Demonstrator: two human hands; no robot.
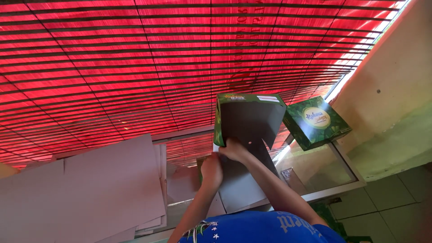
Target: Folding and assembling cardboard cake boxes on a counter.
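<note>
folded box [245, 119] above both hands, cardboard sheets [90, 189] left, finished box [317, 121] right

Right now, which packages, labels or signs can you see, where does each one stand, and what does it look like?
Half-folded green cardboard box with grey inside: centre, held up by both hands, left hand and right hand on its lower flap.
Finished green leaf-patterned square box with pale round label: right of it, on the glass-topped table.
Stack of flat grey cardboard sheets: lower left.
Red striped awning with faint printing: overhead.

Half-folded green carton [245, 119], grey inside
</note>
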